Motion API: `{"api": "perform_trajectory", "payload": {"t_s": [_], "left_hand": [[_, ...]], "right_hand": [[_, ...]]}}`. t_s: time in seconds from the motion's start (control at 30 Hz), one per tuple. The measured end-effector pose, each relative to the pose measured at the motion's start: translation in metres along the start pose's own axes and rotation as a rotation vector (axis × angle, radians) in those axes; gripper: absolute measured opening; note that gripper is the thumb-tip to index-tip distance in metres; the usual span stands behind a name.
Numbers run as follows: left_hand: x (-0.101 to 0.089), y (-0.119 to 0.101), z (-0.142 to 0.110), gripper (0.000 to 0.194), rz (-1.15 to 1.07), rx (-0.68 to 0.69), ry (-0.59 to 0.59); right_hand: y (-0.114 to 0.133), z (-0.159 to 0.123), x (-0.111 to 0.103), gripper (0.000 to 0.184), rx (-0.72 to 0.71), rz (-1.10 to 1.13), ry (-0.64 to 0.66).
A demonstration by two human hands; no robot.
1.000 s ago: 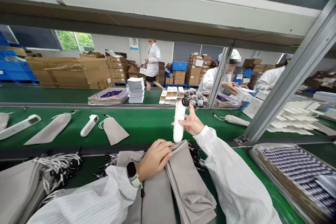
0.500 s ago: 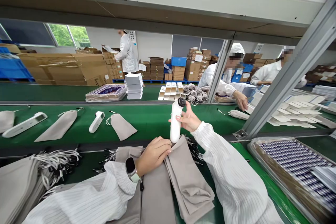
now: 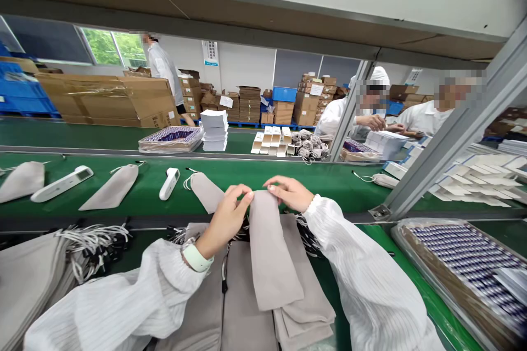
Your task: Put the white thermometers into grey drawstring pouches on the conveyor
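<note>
A beige-grey cloth pouch [image 3: 274, 263] hangs between my hands, its top edge held above other pouches. My left hand [image 3: 226, 216] pinches the top left corner between thumb and fingers. Across from it, my right hand [image 3: 291, 193] pinches the top right corner. The white handheld thermometer seen earlier in my right hand is out of sight. Under the held pouch lie stacked pouches [image 3: 247, 312], with white cords and black cord ends at their far side. A further pile of pouches [image 3: 28, 285] is at the left.
On the green belt [image 3: 135, 200] lie white thermometers [image 3: 63, 184] and single pouches [image 3: 115, 186]. A tray of patterned small items [image 3: 457, 247] stands right, beside a slanted metal post [image 3: 444, 126]. White boxes [image 3: 481, 175] lie beyond. Co-workers in white [image 3: 333, 118] are across the belt.
The thermometer has gone from view, and my right hand now grips the pouch instead. The pouch is raised off the stack. Belt items sit farther right; a person at the back moved left.
</note>
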State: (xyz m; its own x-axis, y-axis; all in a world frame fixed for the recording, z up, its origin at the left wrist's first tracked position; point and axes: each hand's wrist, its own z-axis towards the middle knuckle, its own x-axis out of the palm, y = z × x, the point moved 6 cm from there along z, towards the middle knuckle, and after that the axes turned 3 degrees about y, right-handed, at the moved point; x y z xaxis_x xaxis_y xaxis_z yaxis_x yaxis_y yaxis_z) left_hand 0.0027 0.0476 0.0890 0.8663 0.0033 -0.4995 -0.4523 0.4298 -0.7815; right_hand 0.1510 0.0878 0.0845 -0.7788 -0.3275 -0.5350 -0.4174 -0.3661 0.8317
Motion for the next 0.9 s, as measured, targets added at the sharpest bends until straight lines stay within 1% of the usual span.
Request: {"api": "perform_trajectory", "payload": {"t_s": [0.03,0.07,0.1,0.13,0.17,0.2,0.23,0.27,0.3,0.33,0.37,0.4,0.43,0.47,0.5,0.53,0.57,0.6,0.63,0.67,0.7,0.73,0.77,0.8,0.83,0.87,0.9], "left_hand": [[-0.003,0.000,-0.001,0.016,-0.004,-0.074,0.032],[-0.003,-0.001,-0.003,0.018,-0.017,-0.157,0.116],[-0.001,-0.005,-0.008,0.021,-0.043,-0.236,0.239],[0.005,-0.011,-0.016,0.023,-0.092,-0.321,0.404],[0.012,-0.019,-0.027,0.026,-0.173,-0.376,0.595],[0.015,-0.030,-0.034,0.028,-0.264,-0.384,0.691],[0.015,-0.039,-0.039,0.029,-0.359,-0.382,0.717],[0.013,-0.046,-0.039,0.029,-0.439,-0.359,0.677],[0.009,-0.050,-0.037,0.029,-0.502,-0.327,0.582],[0.003,-0.050,-0.033,0.028,-0.549,-0.290,0.471],[-0.002,-0.049,-0.029,0.027,-0.580,-0.248,0.366],[-0.006,-0.048,-0.025,0.025,-0.601,-0.206,0.279],[-0.008,-0.046,-0.022,0.024,-0.615,-0.174,0.224],[-0.008,-0.044,-0.020,0.024,-0.620,-0.156,0.204],[-0.006,-0.043,-0.019,0.025,-0.610,-0.146,0.208],[-0.003,-0.042,-0.019,0.027,-0.584,-0.135,0.228],[0.002,-0.042,-0.020,0.028,-0.542,-0.117,0.260],[0.009,-0.042,-0.023,0.030,-0.476,-0.085,0.298],[0.017,-0.042,-0.026,0.030,-0.383,-0.033,0.341],[0.026,-0.043,-0.031,0.029,-0.269,0.039,0.385],[0.037,-0.042,-0.037,0.027,-0.142,0.121,0.430],[0.049,-0.041,-0.044,0.025,-0.009,0.213,0.480],[0.061,-0.038,-0.051,0.023,0.103,0.299,0.518],[0.071,-0.034,-0.058,0.024,0.189,0.366,0.555],[0.080,-0.029,-0.063,0.027,0.255,0.410,0.585],[0.087,-0.024,-0.067,0.029,0.300,0.427,0.599],[0.091,-0.018,-0.070,0.030,0.334,0.429,0.608]], "right_hand": [[-0.001,-0.001,-0.015,0.037,-0.026,-0.071,-0.155],[-0.004,-0.004,-0.030,0.035,-0.039,-0.142,-0.307],[-0.009,-0.007,-0.045,0.034,-0.030,-0.192,-0.438],[-0.016,-0.009,-0.058,0.033,-0.003,-0.212,-0.541],[-0.024,-0.011,-0.068,0.033,0.034,-0.199,-0.605],[-0.031,-0.012,-0.075,0.034,0.071,-0.157,-0.639],[-0.038,-0.013,-0.078,0.035,0.105,-0.089,-0.646],[-0.042,-0.011,-0.075,0.038,0.133,-0.005,-0.594],[-0.042,-0.007,-0.065,0.042,0.148,0.087,-0.468],[-0.038,-0.003,-0.047,0.045,0.144,0.179,-0.276],[-0.029,-0.001,-0.023,0.047,0.118,0.263,-0.044],[-0.016,-0.003,0.004,0.050,0.068,0.330,0.201],[-0.001,-0.006,0.030,0.052,-0.001,0.378,0.422],[0.012,-0.011,0.051,0.053,-0.081,0.411,0.593],[0.022,-0.013,0.067,0.051,-0.153,0.435,0.697],[0.027,-0.013,0.075,0.049,-0.198,0.456,0.723],[0.026,-0.008,0.075,0.047,-0.210,0.477,0.666],[0.019,-0.001,0.065,0.046,-0.186,0.493,0.518],[0.005,0.008,0.045,0.047,-0.117,0.492,0.269],[-0.014,0.011,0.016,0.050,-0.028,0.471,-0.027],[-0.035,0.007,-0.016,0.051,0.076,0.425,-0.359],[-0.055,-0.004,-0.048,0.053,0.216,0.352,-0.681],[-0.068,-0.011,-0.068,0.059,0.268,0.308,-0.788],[-0.079,-0.017,-0.083,0.062,0.310,0.254,-0.836],[-0.089,-0.022,-0.095,0.065,0.383,0.143,-0.860],[-0.098,-0.025,-0.100,0.069,0.461,0.007,-0.833],[-0.106,-0.028,-0.101,0.071,0.525,-0.101,-0.803]]}}
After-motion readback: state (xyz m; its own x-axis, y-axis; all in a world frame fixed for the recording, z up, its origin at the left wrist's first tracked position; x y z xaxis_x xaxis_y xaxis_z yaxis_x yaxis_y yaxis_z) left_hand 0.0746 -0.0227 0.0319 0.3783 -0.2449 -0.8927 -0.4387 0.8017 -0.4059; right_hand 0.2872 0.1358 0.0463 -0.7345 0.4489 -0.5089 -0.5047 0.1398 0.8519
